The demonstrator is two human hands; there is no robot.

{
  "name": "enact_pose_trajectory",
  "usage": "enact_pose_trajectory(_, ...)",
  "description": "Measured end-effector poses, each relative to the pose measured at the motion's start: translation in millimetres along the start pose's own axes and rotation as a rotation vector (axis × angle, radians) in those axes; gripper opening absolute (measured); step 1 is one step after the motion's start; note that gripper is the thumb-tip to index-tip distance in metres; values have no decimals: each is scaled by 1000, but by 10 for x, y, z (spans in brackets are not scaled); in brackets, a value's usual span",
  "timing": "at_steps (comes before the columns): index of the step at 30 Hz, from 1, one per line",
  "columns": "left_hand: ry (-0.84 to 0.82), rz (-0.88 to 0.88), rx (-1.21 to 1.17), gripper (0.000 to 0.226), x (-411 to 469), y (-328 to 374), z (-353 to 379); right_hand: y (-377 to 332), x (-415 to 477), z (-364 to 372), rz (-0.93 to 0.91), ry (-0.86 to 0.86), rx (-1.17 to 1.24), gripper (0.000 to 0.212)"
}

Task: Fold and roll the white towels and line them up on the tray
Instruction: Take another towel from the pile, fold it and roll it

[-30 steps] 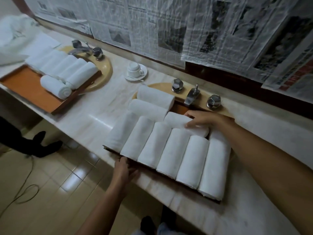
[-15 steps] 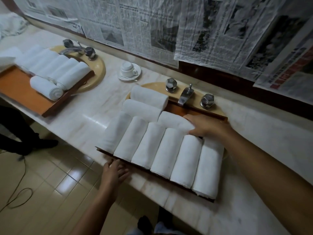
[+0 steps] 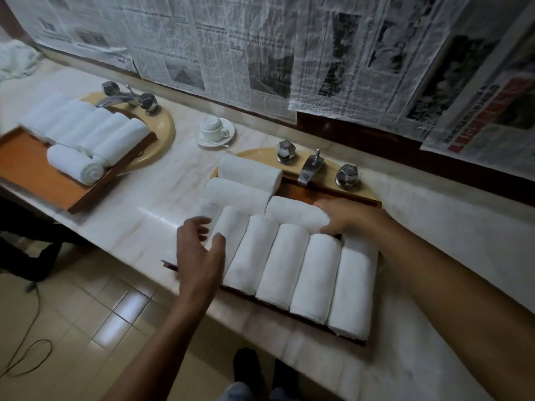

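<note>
Left hand (image 3: 199,253) was held low-centre above the near tray edge (image 3: 289,309), fingers spread, nothing gripped. Rolled white towels (image 3: 301,264) were packed side by side on the wooden tray, soft cylinders filling its front. Right hand (image 3: 344,217) was laid on a crosswise roll (image 3: 292,212), fingers pressed over it. Bare marble counter (image 3: 144,224) remained at left; second tray (image 3: 43,175) at upper left.

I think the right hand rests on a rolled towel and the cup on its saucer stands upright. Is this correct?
Not quite. The right hand does rest on a rolled towel, but the cup lies upside down on its saucer, as the head view shows.
</note>
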State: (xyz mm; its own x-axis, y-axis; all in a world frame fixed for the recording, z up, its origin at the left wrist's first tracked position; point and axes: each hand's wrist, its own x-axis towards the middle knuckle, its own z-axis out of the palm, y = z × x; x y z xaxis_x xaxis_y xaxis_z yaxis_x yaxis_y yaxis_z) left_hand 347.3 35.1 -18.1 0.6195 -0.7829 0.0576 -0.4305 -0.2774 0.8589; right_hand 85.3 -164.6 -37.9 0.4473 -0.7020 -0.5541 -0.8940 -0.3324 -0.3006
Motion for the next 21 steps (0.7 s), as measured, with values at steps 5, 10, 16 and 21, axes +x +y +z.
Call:
enact_pose_trajectory(5, -358, 331, 120, 40, 381, 415, 388, -76, -206, -220, 12, 177, 121, 60)
enact_pose_trajectory(10, -664, 668, 422, 97, 772, 765, 750, -319, -774, -615, -15, 369, 271, 65)
enact_pose_trajectory(16, -833, 540, 57, 80, 836, 997, 705, -687, -1253, -718, -122, 609, 646, 66)
enact_pose_trajectory(21, -791, 428, 54, 77, 716, 830, 582, -956, -1212, -321, -26, 911, 622, 57)
